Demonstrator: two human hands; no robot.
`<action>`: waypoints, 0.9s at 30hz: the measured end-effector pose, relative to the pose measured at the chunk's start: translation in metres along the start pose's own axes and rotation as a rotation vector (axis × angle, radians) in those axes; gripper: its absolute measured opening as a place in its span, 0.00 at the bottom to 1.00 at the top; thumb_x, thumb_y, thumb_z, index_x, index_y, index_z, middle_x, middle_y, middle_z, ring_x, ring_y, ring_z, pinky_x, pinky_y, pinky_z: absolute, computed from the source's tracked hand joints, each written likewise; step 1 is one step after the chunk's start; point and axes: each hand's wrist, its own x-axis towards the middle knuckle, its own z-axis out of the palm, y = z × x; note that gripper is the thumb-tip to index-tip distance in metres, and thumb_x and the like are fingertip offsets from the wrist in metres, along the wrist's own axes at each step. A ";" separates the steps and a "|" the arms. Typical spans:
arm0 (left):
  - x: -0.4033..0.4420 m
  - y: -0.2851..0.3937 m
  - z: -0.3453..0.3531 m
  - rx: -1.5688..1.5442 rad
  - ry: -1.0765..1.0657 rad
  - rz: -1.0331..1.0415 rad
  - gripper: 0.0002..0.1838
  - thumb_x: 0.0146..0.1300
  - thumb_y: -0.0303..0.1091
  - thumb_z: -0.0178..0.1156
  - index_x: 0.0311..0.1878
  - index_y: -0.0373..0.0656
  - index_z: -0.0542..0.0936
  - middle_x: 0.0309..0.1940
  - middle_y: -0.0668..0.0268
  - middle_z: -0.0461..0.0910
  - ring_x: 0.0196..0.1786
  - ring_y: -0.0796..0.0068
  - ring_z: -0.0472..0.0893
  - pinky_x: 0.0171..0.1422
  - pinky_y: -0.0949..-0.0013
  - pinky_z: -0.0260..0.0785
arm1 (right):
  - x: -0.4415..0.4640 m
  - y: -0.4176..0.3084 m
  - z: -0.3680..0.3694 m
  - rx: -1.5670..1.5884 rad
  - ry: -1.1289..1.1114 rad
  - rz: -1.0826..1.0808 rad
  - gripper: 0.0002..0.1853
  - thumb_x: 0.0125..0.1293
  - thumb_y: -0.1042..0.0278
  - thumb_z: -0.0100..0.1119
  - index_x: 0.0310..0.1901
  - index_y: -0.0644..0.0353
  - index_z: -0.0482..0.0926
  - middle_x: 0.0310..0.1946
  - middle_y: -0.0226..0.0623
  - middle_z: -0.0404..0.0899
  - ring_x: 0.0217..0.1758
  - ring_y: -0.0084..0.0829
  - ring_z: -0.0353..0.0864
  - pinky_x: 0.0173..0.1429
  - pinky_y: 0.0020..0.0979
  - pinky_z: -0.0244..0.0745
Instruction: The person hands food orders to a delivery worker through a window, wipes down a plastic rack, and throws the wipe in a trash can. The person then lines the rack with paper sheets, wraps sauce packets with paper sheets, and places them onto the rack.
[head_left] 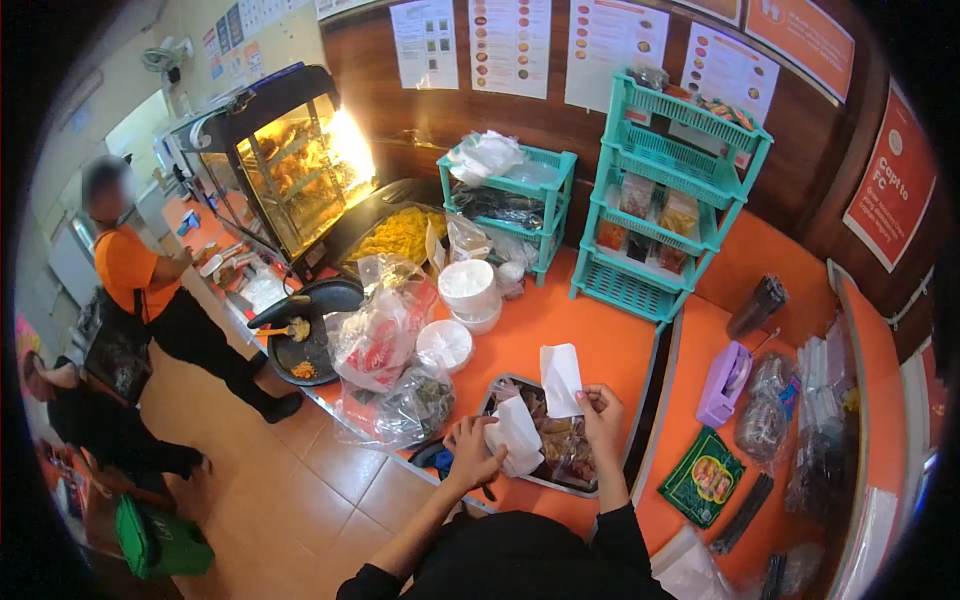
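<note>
Fingers (596, 395): L hand (472, 456) pinching wht paper (516, 432), R hand (602, 418) pinching 2nd paper (562, 380) | tray (572, 490) below, by table (538, 312) near edge | adv.: light grip, clear of contents (567, 457)

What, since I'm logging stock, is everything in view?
Counter: 1, orange, centre
Tray: 1, grey, on counter
Packets: several, brown, in tray
Papers: 2 visible, white, above tray
Bowls: several, white, beyond tray
Bags: several, mostly clear, beside bowls
Dish: 1, dark, left of bags
Cabinet: 1, dark, upper left
Food heap: 1, yellow, beside cabinet
Racks: 2, turquoise, beyond bowls
Posters: several, white, orange, top
Tape dispenser: 1, purple, right
Pouch: 1, green, right
Bin: 1, green, lower left
People: 2, orange or black tops, left
Sleeves: 2, black, bottom
Hands: 2, bare, holding papers
</note>
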 end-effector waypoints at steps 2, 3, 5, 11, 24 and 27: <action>0.004 -0.013 0.005 -0.097 0.174 -0.066 0.23 0.52 0.34 0.59 0.54 0.44 0.71 0.46 0.60 0.69 0.56 0.57 0.63 0.59 0.55 0.51 | -0.003 -0.013 0.012 0.018 -0.034 -0.025 0.04 0.58 0.75 0.62 0.34 0.66 0.78 0.25 0.32 0.80 0.27 0.19 0.77 0.33 0.22 0.71; 0.009 0.006 -0.016 -0.073 0.155 -0.118 0.18 0.61 0.33 0.54 0.53 0.39 0.71 0.45 0.60 0.72 0.53 0.64 0.69 0.56 0.65 0.58 | -0.006 -0.024 0.018 0.032 -0.072 -0.020 0.04 0.58 0.76 0.62 0.34 0.66 0.78 0.25 0.32 0.80 0.27 0.19 0.77 0.32 0.22 0.71; 0.019 0.010 -0.025 -0.517 0.107 -0.161 0.16 0.64 0.36 0.52 0.52 0.37 0.72 0.45 0.61 0.74 0.50 0.68 0.72 0.53 0.67 0.62 | -0.013 -0.039 0.032 0.052 -0.129 -0.018 0.05 0.57 0.76 0.62 0.34 0.66 0.78 0.25 0.32 0.80 0.26 0.19 0.77 0.32 0.21 0.71; 0.033 0.033 -0.061 -1.038 0.084 -0.312 0.13 0.67 0.39 0.55 0.39 0.38 0.78 0.29 0.73 0.77 0.33 0.85 0.74 0.38 0.79 0.65 | -0.036 -0.064 0.064 -0.040 -0.282 -0.160 0.04 0.58 0.79 0.60 0.35 0.66 0.76 0.24 0.32 0.78 0.27 0.18 0.77 0.32 0.21 0.70; 0.001 0.025 -0.099 -1.109 0.326 -0.434 0.09 0.63 0.36 0.61 0.31 0.44 0.75 0.28 0.74 0.78 0.31 0.86 0.74 0.36 0.81 0.66 | -0.062 -0.062 0.097 0.172 -0.320 -0.173 0.04 0.61 0.77 0.57 0.37 0.63 0.71 0.31 0.28 0.70 0.36 0.17 0.70 0.41 0.20 0.66; -0.006 0.017 -0.101 -1.190 0.415 -0.498 0.10 0.63 0.36 0.61 0.29 0.44 0.73 0.28 0.74 0.78 0.30 0.86 0.75 0.35 0.80 0.66 | -0.065 -0.069 0.102 0.351 -0.326 -0.071 0.04 0.61 0.77 0.57 0.35 0.61 0.71 0.31 0.27 0.69 0.35 0.18 0.68 0.42 0.21 0.64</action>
